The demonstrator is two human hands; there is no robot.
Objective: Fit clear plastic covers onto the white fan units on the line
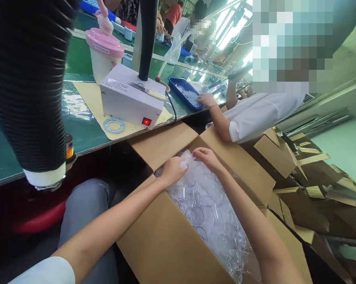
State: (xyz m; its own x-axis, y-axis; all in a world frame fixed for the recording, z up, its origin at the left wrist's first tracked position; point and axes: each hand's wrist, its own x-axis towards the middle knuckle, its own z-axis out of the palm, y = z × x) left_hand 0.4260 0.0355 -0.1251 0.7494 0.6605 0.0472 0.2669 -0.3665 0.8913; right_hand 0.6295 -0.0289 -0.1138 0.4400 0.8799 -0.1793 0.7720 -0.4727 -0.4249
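Observation:
Below the table edge stands an open cardboard box (178,232), its flaps spread. Inside it lies a clear plastic bag (207,205) full of transparent round and cylindrical pieces. My left hand (175,170) is closed on the bag's gathered far end, thumb on top. Just to its right, my right hand (206,157) pinches the same end of the plastic with its fingertips. The two hands are close together but apart, with crumpled film between them.
A white machine box (130,96) with a lit red switch sits on the green table (80,136) beside a blue ring (114,126). A black hose (44,98) hangs at left. Another person's hand (206,100) reaches a blue tray (180,92). Cartons (278,154) are piled at right.

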